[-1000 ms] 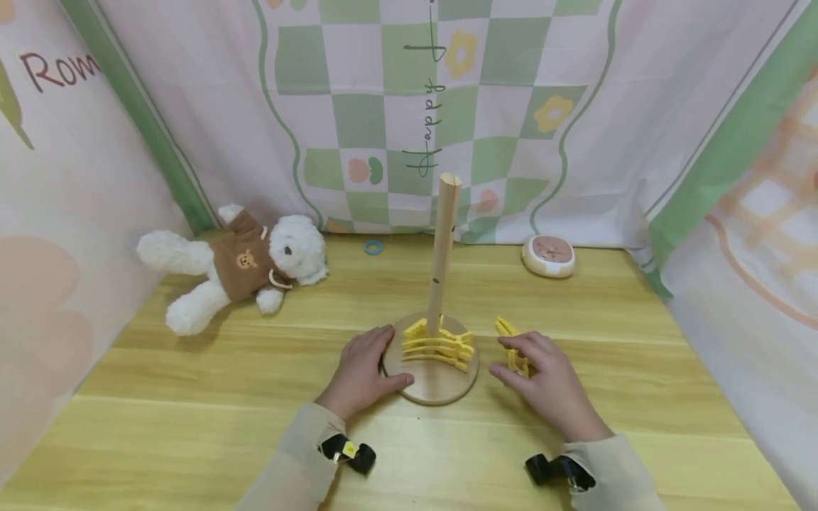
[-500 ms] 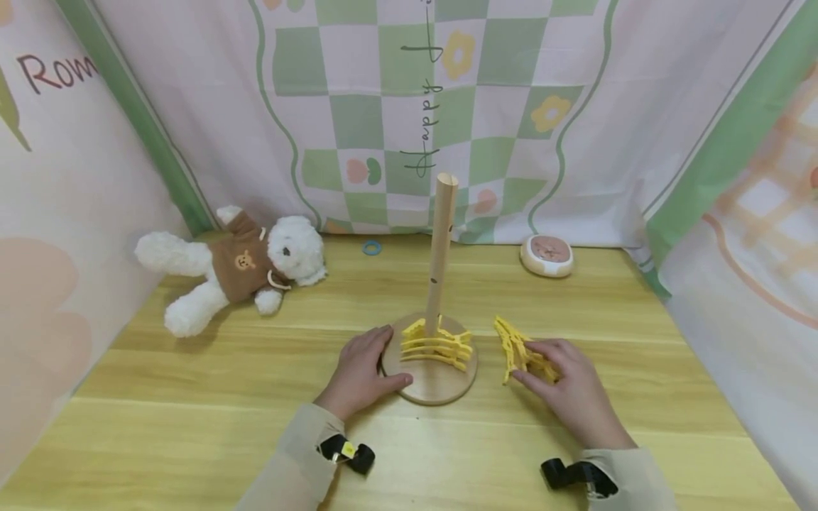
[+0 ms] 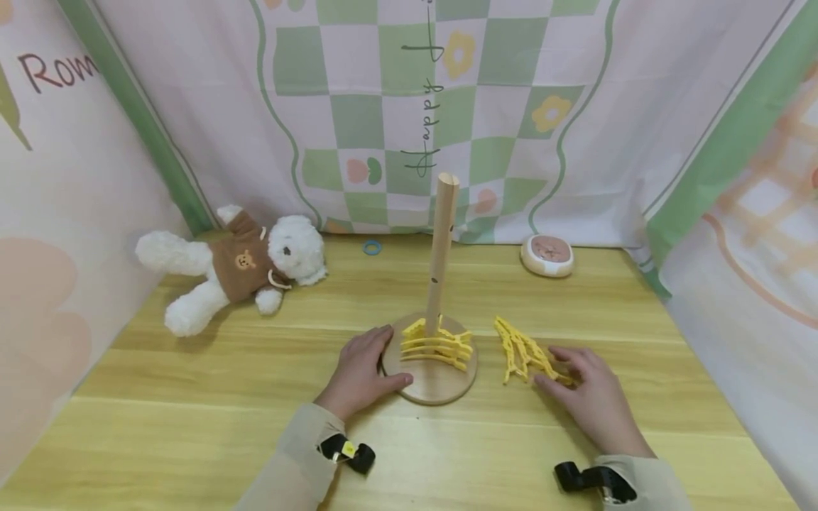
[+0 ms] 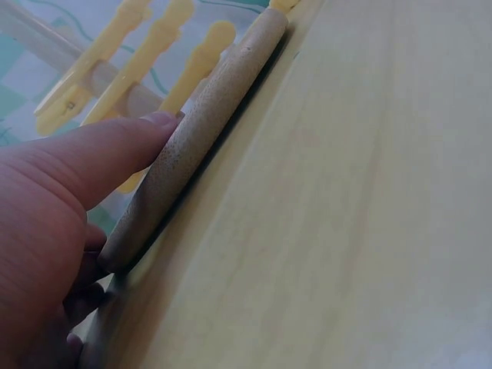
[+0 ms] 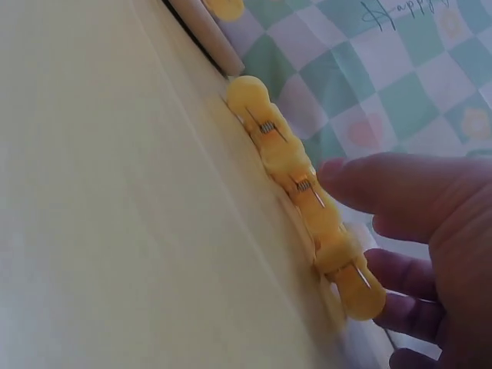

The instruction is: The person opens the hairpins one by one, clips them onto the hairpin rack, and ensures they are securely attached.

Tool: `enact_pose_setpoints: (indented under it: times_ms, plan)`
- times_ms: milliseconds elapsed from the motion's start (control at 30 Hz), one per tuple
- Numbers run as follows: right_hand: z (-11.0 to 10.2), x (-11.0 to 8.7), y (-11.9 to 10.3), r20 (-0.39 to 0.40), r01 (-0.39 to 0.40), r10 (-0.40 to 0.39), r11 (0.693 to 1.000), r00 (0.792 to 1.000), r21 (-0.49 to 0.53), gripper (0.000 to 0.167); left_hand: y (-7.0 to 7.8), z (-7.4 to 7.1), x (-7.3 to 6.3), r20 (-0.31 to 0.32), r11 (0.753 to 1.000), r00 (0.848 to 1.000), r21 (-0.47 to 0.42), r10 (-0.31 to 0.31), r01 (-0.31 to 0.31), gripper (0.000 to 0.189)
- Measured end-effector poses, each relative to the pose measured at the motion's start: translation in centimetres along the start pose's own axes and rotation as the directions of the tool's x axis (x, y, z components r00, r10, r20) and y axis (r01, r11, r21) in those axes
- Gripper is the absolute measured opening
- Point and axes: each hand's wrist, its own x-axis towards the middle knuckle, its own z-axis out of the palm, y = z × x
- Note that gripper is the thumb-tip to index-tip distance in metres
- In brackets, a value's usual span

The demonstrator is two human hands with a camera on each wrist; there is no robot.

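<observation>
My left hand [image 3: 361,372] grips the rim of a round wooden base [image 3: 441,390], its thumb on the top edge. From this base a wooden post [image 3: 441,255] rises upright. Several yellow plastic pieces [image 3: 437,348], slim and slightly curved, sit low around the post. To the right, a fanned row of yellow spring clips [image 3: 520,351] lies on the table. My right hand [image 3: 597,397] holds the row's right end between thumb and fingers, partly hiding it. Metal springs show on the yellow clips [image 5: 304,192] in the right wrist view.
A white plush toy [image 3: 243,266] in a brown top lies at the back left. A small blue ring [image 3: 372,247] and a round pink-and-white device [image 3: 547,255] stand near the back edge. Patterned cloth [image 3: 371,121] hangs behind the wooden table [image 3: 224,440].
My right hand has moved right and slightly toward me, and the yellow clips have fanned out across the table. The left hand and the wooden base stay in place.
</observation>
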Motion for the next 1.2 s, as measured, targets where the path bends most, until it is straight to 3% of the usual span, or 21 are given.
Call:
enact_pose_setpoints:
  times_ms: [333, 533, 700, 900, 1067, 1200]
  plan:
    - [-0.9, -1.0, 1.2, 0.032, -0.080, 0.082, 0.995, 0.996, -0.053, 0.070, -0.2, 0.0, 0.1, -0.005, 1.000, 1.000, 0.003, 0.008, -0.008, 0.091]
    - [-1.1, -1.3, 1.5, 0.050, -0.112, 0.115, 0.991, 0.992, -0.074, 0.064, -0.2, 0.1, 0.1, -0.006, 1.000, 1.000, 0.008, 0.011, -0.010, 0.091]
    - [-1.1, -1.3, 1.5, -0.004, -0.132, 0.132, 0.988, 0.991, -0.079, 0.054, -0.2, 0.1, 0.0, -0.011, 1.000, 1.000, 0.011, 0.010, -0.010, 0.091]
    - [-1.1, -1.4, 0.9, -0.106, -0.194, 0.192, 0.981, 0.976, -0.010, 0.047, -0.2, 0.1, 0.0, -0.012, 1.000, 1.000, 0.011, 0.010, -0.010, 0.092]
    - [-1.2, -1.4, 0.4, -0.194, -0.096, 0.096, 0.995, 0.976, 0.007, 0.039, -0.3, 0.2, 0.0, -0.003, 1.000, 1.000, 0.011, 0.009, -0.009, 0.093]
    - [-0.9, -1.1, 0.0, -0.223, 0.078, -0.080, 0.997, 0.971, -0.017, 0.038, -0.3, 0.1, 0.0, -0.009, 1.000, 1.000, 0.013, 0.012, -0.012, 0.092]
